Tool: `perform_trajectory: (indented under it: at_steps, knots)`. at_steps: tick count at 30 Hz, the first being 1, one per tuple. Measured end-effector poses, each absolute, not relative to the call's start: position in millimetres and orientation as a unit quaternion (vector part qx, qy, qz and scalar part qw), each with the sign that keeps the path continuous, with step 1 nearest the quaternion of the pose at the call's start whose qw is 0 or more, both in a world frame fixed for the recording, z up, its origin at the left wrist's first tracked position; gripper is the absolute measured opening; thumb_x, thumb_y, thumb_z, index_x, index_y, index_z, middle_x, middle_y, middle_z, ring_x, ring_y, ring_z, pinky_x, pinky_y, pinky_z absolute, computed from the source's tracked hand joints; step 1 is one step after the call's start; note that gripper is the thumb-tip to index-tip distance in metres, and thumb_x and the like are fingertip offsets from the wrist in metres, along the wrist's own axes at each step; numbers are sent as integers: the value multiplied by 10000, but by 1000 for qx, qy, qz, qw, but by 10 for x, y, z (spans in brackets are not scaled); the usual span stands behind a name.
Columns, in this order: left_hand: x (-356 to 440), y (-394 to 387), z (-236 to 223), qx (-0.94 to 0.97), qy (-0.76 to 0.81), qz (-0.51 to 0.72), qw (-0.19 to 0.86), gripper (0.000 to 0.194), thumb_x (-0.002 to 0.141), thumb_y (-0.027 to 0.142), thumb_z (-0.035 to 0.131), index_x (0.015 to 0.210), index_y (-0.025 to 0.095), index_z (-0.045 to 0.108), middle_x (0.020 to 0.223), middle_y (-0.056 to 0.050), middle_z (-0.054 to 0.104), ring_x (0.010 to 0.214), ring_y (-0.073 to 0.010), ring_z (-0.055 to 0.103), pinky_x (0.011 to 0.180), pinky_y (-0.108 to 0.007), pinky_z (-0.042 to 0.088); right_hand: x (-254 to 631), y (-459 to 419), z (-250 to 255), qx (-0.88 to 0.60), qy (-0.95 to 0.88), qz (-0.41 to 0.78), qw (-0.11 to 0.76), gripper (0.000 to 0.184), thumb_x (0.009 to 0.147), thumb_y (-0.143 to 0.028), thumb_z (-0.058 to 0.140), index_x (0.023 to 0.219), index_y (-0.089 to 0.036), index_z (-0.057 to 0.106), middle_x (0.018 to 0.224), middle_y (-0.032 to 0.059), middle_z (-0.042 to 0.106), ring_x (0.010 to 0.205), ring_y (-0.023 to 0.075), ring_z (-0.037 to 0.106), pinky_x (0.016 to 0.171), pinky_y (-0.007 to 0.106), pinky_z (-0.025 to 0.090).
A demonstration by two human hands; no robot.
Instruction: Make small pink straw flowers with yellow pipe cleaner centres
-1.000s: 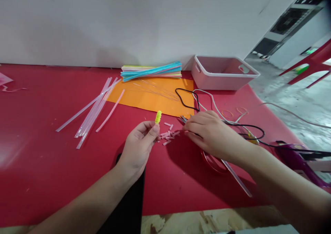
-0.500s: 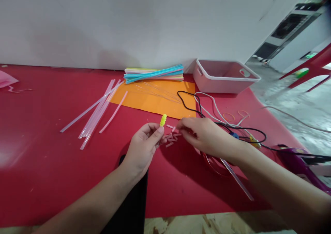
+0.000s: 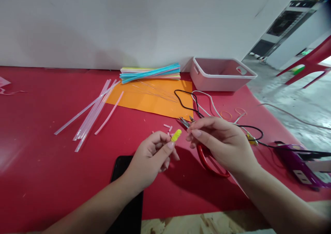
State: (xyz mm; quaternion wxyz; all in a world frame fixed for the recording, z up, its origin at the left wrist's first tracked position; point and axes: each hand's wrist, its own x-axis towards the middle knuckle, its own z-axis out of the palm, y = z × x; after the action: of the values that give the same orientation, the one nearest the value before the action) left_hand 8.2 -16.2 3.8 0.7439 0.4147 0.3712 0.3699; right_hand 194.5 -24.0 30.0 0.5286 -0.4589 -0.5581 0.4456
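Observation:
My left hand [image 3: 155, 153] is closed, pinching a small yellow coiled pipe cleaner [image 3: 176, 135] between thumb and fingertips. To its right, my right hand [image 3: 219, 137] has thumb and fingers pressed together; what they hold, if anything, is too small to make out. Red-handled scissors [image 3: 203, 158] lie beneath my right hand, their blades showing beyond the fingers. Several short pink tube pieces [image 3: 170, 128] lie on the red tabletop [image 3: 85, 189], partly hidden behind the yellow coil and my left hand.
Long translucent pink sticks [image 3: 94, 115] lie at left. Blue, yellow and pink pipe cleaners [image 3: 150, 73] are piled behind an orange sheet [image 3: 150, 98]. A pink basket [image 3: 219, 82] stands back right, near cables [image 3: 182, 103] and a purple device [image 3: 297, 165]. A black phone-like slab [image 3: 126, 199] lies under my left forearm.
My right hand has lifted away from the pink pieces and drawn back to the right, uncovering the scissor blades. My left hand has shifted right and slightly nearer, tilting the yellow coil.

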Motion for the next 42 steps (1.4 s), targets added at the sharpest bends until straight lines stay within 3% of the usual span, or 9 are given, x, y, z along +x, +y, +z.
perform_trajectory:
  at_steps: [3,6,12,31,37,42]
  knots:
    - [87,-192,61,445,374,355,732,203,869,337,628,793,193,507,666,13,667,463,-48,496,405,-137,339,1907,-304,258,-455,-561,388,572,55,838,-154,667,863,-203,667,773,7,723,670,113,694,654,241,614]
    - [86,-202,61,451,373,360,726,192,889,325,603,800,189,500,665,25,662,435,-21,430,415,-129,319,1891,-333,243,-440,-571,375,582,93,821,-109,663,849,-199,666,788,12,722,686,117,697,661,243,612]
    - [77,-165,8,430,385,368,729,179,906,321,585,827,190,491,637,43,637,413,-6,367,414,-124,283,1920,-335,228,-424,-565,407,579,125,808,-67,651,816,-191,649,874,32,722,705,117,704,653,243,613]
    - [60,-172,39,434,377,353,738,198,907,341,585,852,190,469,657,42,649,423,-16,328,421,-157,248,1969,-355,161,-417,-562,423,575,152,748,-46,723,762,-189,673,769,9,740,696,117,714,624,200,611]
    - [49,-205,65,489,386,349,700,201,932,359,553,1052,214,482,666,33,672,438,-34,343,455,-178,287,1966,-386,139,-430,-597,355,576,172,808,-47,663,853,-211,686,868,13,755,661,113,711,563,205,608]
    - [89,-218,47,478,376,344,715,196,934,381,536,990,199,486,752,-3,690,459,-39,469,449,-175,326,2011,-402,151,-442,-691,224,527,216,772,-33,708,876,-222,690,915,-10,726,846,94,690,765,191,575]
